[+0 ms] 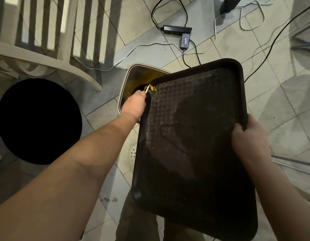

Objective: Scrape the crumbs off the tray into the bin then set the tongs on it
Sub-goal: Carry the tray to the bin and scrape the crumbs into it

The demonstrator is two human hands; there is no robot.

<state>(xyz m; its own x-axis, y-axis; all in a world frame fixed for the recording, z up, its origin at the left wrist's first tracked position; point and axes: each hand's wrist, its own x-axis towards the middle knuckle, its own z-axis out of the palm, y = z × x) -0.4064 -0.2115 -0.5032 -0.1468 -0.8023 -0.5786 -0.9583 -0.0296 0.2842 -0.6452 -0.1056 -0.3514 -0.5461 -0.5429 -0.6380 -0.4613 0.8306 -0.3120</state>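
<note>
A dark textured tray [194,136] is held tilted over the floor, its far left corner above the open beige bin [131,73]. My right hand [249,138] grips the tray's right rim. My left hand [135,106] holds a thin white tool [147,88], whose tip touches a small heap of yellow crumbs [152,88] at the tray's far left corner, right over the bin. A faint trail of fine crumbs runs along the tray's left side. I cannot tell whether the tool is the tongs, since most of it is hidden in my fist.
A black round stool seat [37,120] stands to the left. A beige plastic chair [46,40] is at the far left. Cables, a black power strip [176,29] and an adapter lie on the tiled floor beyond the bin. My legs are below the tray.
</note>
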